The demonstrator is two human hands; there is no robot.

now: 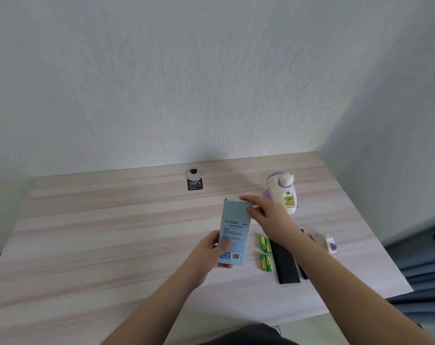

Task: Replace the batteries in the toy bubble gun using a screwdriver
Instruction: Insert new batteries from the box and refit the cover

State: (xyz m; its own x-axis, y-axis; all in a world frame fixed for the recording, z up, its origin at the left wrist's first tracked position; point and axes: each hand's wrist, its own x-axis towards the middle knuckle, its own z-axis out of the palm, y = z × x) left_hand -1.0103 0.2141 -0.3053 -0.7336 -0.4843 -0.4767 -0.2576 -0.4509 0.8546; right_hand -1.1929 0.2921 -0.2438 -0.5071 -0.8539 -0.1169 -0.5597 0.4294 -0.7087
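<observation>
**Both hands on the box, toy waiting far right**

Head view: your left hand grips the near end of the blue box, fingers curled round its left edge and thumb across its face. Your right hand reaches over the far end, fingers resting on the box's top edge; whether they pinch a flap you cannot tell from here. The box is tilted up off the table, barcode end nearest you.

The bubble gun, white and purple, lies far right on the table, just beyond your right hand, with its battery bay open and a yellowish inside showing. Four green batteries lie in two pairs to the right of the box, under your right forearm. Just right of them lies a black sleeve, with a second dark strip beside it. Further right sits a small white and purple part. A grommet with a black sticker sits at the far edge, by the wall.
</observation>
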